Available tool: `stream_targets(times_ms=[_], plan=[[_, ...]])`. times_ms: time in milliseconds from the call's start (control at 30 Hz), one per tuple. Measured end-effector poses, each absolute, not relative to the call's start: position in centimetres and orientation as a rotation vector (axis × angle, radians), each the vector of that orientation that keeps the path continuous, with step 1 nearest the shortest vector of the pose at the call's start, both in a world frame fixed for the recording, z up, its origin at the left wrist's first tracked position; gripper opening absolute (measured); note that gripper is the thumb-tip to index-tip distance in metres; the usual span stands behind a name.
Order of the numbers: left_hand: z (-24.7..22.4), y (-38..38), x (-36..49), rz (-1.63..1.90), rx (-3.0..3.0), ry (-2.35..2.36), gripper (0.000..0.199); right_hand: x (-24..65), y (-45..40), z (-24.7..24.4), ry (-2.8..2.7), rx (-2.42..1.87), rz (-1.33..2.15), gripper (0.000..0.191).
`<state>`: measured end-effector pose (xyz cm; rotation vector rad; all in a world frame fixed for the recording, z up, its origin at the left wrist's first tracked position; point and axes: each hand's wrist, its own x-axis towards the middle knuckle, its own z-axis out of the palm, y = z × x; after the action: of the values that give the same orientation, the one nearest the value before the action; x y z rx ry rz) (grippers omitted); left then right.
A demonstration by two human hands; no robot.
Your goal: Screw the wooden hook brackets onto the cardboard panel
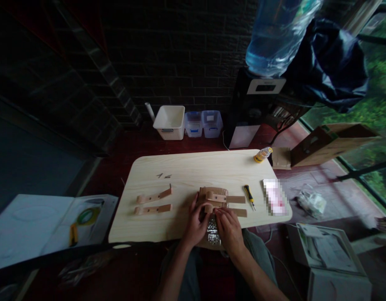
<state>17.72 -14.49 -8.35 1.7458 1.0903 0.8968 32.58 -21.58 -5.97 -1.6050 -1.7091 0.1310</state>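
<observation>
At the front edge of the pale table [193, 167], my left hand [196, 223] is closed around the curled end of a brown cardboard strip [208, 207]. My right hand [229, 228] pinches the same strip from the right, its fingertips close to the left thumb. Beneath both hands lies a brown cardboard piece [212, 230] with shiny clear tape on it. Just behind, a second curled strip [214, 196] with a dark dot rests on the cardboard, its straight tail pointing right. What sits between my fingertips is too small to make out.
Two similar curled strips lie on the left: a rear strip [155, 195] and a front strip [154, 209]. Small dark pieces [164, 175] are behind them. To the right are a yellow-black screwdriver [249, 196], a blurred-out flat object [275, 197] and a yellow-based bottle [262, 155].
</observation>
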Motion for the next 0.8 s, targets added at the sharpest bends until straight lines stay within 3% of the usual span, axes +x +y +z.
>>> stream_targets(times_ms=[300, 533, 800], plan=[[-8.3, -14.6, 17.6, 0.914, 1.734, 1.084, 0.028, 32.3, -21.8, -4.3, -1.632, -1.674, 0.122, 0.030], [-8.9, -14.8, 17.5, 0.955, 1.734, 1.104, 0.028, 35.7, -24.1, -2.3, -1.470, -1.784, -0.102, 0.023], [-9.2, -14.8, 17.7, 1.023, 1.748, 1.094, 0.027, 37.1, -26.0, -4.1, -0.986, -1.829, 0.386, 0.047]])
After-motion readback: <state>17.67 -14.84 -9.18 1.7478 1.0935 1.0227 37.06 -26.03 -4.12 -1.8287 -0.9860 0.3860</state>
